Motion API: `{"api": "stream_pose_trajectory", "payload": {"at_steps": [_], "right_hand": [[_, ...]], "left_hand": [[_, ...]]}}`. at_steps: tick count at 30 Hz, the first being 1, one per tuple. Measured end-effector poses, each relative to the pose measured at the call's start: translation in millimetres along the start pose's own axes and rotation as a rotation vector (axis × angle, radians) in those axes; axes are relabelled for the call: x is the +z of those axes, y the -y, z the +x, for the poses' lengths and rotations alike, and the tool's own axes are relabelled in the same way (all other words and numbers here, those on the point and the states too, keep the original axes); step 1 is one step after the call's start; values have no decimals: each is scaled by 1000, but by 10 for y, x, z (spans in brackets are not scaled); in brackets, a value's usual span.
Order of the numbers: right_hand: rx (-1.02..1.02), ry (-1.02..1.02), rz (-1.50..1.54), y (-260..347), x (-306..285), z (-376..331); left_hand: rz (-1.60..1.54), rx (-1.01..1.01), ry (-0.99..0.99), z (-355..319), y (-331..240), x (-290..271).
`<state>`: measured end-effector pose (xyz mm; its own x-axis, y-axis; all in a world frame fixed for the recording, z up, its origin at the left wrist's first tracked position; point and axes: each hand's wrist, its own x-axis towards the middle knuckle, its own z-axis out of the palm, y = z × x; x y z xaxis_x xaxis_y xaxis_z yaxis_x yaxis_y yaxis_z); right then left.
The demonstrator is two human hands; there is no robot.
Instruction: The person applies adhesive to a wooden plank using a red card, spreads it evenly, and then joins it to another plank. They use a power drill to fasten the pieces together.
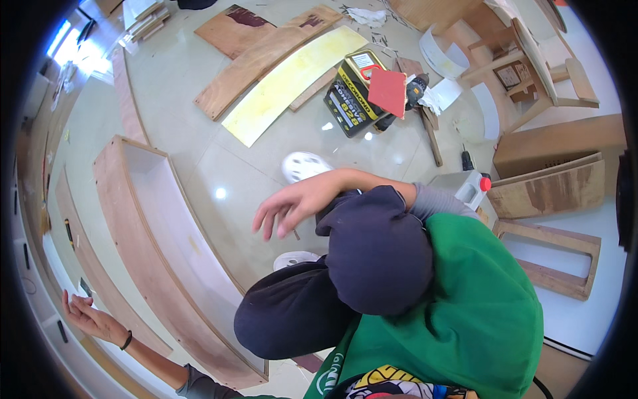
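My left hand (95, 319) reaches out at the far left with its fingers loosely stretched, and nothing shows in it. A small dark flat piece (85, 287) lies just beyond its fingertips on a long thin wooden plank (106, 266). Farther along that plank is a tool with a black and orange handle (68, 231). My right hand (299, 203) hangs loose in front of my bent knee, fingers apart and empty. Between the hands stands a long wooden box (143, 246) with a white inner face, next to my dark-trousered legs.
A black and yellow rectangular can (351, 93) carries a red square sheet (387, 92) on top. Beyond lie a yellow strip (286, 90) and wooden boards (266, 60). To the right are a red-capped jug (463, 189), a wooden frame (588, 266) and a wooden chair (531, 66).
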<state>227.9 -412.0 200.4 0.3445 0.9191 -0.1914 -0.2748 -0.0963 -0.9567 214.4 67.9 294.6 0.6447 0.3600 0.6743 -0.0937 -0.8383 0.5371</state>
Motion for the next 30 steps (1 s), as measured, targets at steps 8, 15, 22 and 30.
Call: {"api": "stream_pose_trajectory", "payload": {"at_steps": [8, 15, 22, 30], "right_hand": [[601, -1394, 188, -1950, -345, -2063], [421, -1797, -686, -2051, -1129, -2980], [314, -1728, -691, -2406, -1238, -3006], [135, -1817, -623, -2661, -1257, -2916]], "left_hand": [[-41, -126, 268, 175, 272, 63], [-29, -56, 681, -1586, -953, 1410], [133, -250, 565, -3597, -830, 2167], [24, -160, 887, -4673, -1011, 1827]]}}
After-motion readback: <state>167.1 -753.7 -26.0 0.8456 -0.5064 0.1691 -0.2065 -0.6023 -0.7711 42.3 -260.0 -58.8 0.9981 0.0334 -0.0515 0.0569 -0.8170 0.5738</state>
